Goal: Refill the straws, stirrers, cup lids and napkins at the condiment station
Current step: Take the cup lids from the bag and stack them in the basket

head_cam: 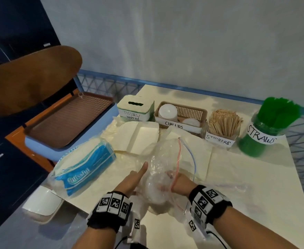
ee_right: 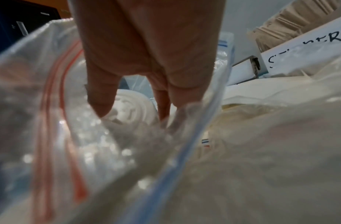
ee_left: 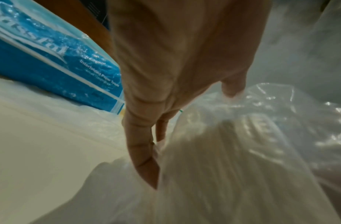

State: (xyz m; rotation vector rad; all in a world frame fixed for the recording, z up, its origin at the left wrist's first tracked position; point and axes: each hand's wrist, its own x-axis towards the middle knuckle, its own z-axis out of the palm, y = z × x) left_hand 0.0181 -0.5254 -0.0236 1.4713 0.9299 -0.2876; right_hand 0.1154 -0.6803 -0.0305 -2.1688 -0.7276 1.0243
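Note:
A clear zip bag (head_cam: 167, 155) with a red and blue seal stands open near the table's front edge, with white cup lids (head_cam: 156, 193) inside. My left hand (head_cam: 135, 178) grips the bag's left side from outside, thumb raised; up close, the left hand (ee_left: 192, 121) has finger and thumb curled on the plastic (ee_left: 233, 151). My right hand (head_cam: 167, 182) is inside the bag. In the right wrist view its thumb and fingers (ee_right: 132, 114) close on a white lid (ee_right: 135, 100). The brown cup lids basket (head_cam: 192, 112) behind holds a few lids.
Along the back stand the tissue box (head_cam: 135, 108), the stirrers holder (head_cam: 223, 123) and the green straws jar (head_cam: 268, 126). A blue paper towel pack (head_cam: 86, 168) lies left of the bag, an opened cardboard box (head_cam: 140, 135) behind it. A brown tray (head_cam: 66, 119) sits off the table's left.

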